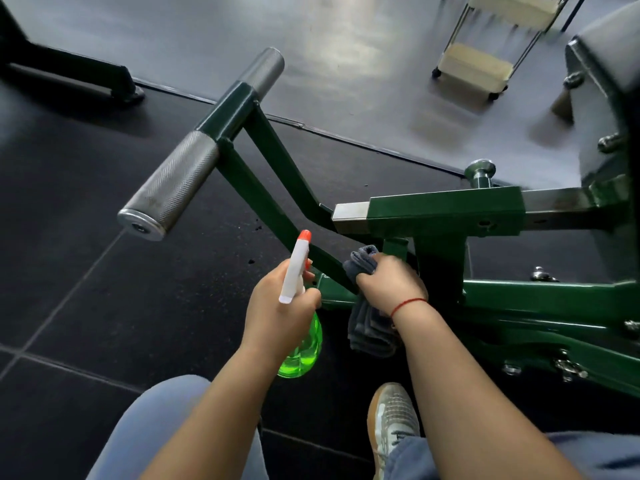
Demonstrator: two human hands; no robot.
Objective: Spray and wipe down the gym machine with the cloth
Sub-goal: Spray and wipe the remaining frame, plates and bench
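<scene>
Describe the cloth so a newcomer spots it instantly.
Find the green gym machine frame at right; follow its slanted bar down to its low end. The right hand grips a dark grey cloth against it: soft and folded, unlike the green spray bottle in the left hand.

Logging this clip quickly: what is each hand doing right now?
Left hand: grips the spray bottle.
Right hand: grips the grey cloth on the machine's green bar.
</scene>
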